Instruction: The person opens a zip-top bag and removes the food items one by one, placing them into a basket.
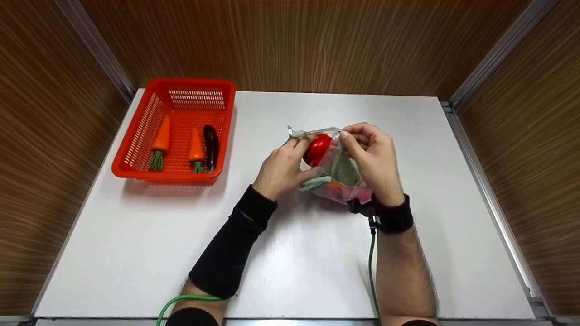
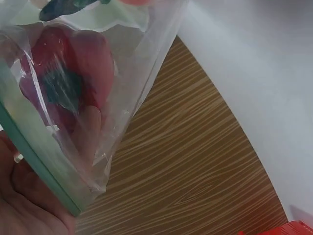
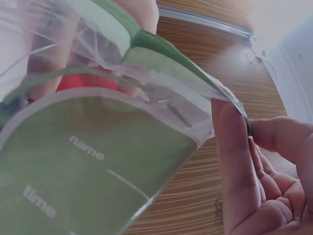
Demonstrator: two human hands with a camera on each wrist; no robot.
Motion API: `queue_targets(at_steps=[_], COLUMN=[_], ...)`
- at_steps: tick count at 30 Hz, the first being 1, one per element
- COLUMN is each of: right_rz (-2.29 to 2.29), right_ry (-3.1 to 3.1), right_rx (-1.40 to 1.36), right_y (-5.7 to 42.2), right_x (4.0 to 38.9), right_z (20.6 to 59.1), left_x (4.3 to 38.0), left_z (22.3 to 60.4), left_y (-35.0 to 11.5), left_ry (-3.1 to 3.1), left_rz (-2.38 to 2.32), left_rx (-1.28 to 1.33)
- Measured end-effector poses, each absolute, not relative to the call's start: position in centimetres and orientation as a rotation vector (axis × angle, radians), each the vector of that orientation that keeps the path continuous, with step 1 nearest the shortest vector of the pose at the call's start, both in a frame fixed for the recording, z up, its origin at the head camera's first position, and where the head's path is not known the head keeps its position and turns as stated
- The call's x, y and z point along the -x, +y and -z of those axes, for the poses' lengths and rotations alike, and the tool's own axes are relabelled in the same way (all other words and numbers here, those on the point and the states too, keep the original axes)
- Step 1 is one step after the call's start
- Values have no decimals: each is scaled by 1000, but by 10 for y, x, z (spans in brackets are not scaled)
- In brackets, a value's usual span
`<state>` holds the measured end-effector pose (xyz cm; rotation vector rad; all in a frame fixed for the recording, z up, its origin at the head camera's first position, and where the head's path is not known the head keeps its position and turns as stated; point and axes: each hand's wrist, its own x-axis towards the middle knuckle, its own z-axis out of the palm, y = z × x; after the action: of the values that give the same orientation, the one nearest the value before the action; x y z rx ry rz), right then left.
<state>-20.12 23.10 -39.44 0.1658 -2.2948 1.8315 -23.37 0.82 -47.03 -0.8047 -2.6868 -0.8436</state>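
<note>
My left hand [image 1: 283, 167] holds a red bell pepper [image 1: 319, 148] at the mouth of a clear zip bag [image 1: 345, 170] with a green label. Through the plastic in the left wrist view, the bell pepper [image 2: 66, 73] shows its green stem, with a finger against it. My right hand [image 1: 374, 156] pinches the bag's rim at the right corner. That pinch, thumb against finger, is plain in the right wrist view, beside the label [image 3: 93, 161] printed "name" and "time". Something orange [image 1: 336, 185] and something pink [image 1: 361, 194] lie low in the bag.
A red plastic basket [image 1: 173, 175] stands at the table's left. Inside are two carrots [image 1: 162, 136] [image 1: 195, 145] and an eggplant [image 1: 211, 147]. Wood-grain panels [image 1: 290, 45] enclose the white table [image 1: 299, 262] at the back and sides. Green cables [image 1: 371, 267] trail from the wrists.
</note>
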Motion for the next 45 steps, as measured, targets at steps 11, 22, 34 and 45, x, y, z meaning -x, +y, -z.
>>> queue_targets(at_steps=[11,22,34,45], right_rz=[-2027,-2076,-2124,-2131], right_ry=[-1999,-1788,-1667,-1674], right_rx=[-78,-63,-84,-98], right_y=[239,248,252,253], right_x=[201,200,200,200], right_z=[390,386,385,385], left_x=[221,218,222,229], left_z=[448,431,417,413], left_y=[2,-15,-43,-69], left_ry=[-2552,-2452,-2352,-2349], left_rz=[935,1015,1038,1001], left_rx=[822,812,706,566])
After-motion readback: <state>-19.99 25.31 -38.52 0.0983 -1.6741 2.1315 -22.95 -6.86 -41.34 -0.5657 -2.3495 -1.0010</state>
